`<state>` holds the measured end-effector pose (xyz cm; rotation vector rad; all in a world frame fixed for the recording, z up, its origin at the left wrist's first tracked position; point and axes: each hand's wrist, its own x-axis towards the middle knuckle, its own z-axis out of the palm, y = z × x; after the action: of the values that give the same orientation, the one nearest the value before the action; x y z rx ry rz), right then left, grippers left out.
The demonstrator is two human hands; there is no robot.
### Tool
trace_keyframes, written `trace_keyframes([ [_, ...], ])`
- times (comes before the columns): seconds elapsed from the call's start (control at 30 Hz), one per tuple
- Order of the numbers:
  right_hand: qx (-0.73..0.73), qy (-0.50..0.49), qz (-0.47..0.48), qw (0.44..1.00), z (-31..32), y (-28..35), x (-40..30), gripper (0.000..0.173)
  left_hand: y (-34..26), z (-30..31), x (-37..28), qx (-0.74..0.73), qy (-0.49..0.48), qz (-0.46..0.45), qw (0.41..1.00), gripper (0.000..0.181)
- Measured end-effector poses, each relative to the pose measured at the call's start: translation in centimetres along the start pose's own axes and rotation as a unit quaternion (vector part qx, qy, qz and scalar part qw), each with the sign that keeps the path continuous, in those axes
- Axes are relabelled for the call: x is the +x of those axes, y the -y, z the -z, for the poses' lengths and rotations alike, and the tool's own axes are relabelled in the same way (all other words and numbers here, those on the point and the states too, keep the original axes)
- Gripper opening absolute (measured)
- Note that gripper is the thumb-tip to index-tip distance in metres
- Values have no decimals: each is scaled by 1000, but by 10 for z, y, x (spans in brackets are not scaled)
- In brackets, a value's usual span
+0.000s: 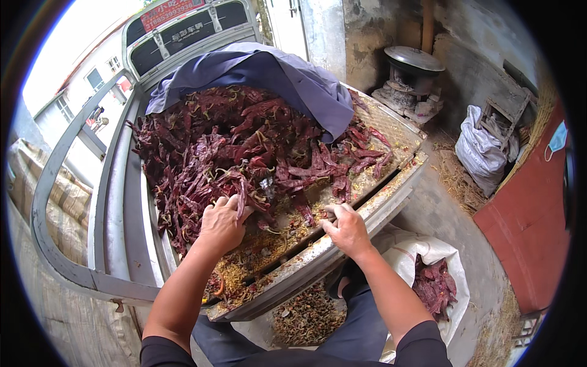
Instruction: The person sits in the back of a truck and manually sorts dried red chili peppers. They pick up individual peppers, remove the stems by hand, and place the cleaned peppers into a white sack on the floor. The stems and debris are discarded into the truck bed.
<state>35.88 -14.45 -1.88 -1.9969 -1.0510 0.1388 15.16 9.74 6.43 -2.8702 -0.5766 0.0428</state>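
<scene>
A large heap of dried red chili peppers point(206, 156) covers the bed of a small truck before me. At the heap's near edge, my left hand point(224, 225) has a wrinkled dried chili pepper point(241, 195) between thumb and fingers. My right hand point(347, 231) is over the rear edge of the bed, fingers bent, close to loose seeds and red scraps. Whether it pinches a small piece is unclear. Yellow chili seeds point(261, 250) and broken bits lie strewn between my hands. To my right, a white woven sack point(451, 316) gapes with dried chilies point(433, 284) inside.
Blue-grey cloth point(293, 78) drapes the heap's far side. Below the lowered tailgate point(390, 197), a pile of stems and scraps point(309, 316) lies between my legs. A metal side rail point(43, 183) curves along the left. A lidded pan point(415, 59) sits on a stove.
</scene>
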Motion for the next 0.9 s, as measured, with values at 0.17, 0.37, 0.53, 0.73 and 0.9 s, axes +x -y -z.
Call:
trace_keyframes([
  [0.17, -36, -8, 51, 998, -33, 27, -4, 41, 20, 7, -38, -95, -105, 34, 989, 32],
  [0.37, -14, 2, 80, 997, -46, 72, -2, 35, 49, -9, -66, -245, -265, 97, 928, 34],
  [0.53, 40, 2, 109, 993, -60, 95, -7, 30, 45, -5, -76, -344, -428, 138, 825, 35],
  [0.73, 286, 63, 85, 953, -52, 156, -26, 38, 25, 3, -103, -621, -410, 103, 660, 30],
  [0.9, 391, 188, 36, 900, -47, 192, -52, 33, -26, 3, -142, -730, -300, 57, 611, 31],
])
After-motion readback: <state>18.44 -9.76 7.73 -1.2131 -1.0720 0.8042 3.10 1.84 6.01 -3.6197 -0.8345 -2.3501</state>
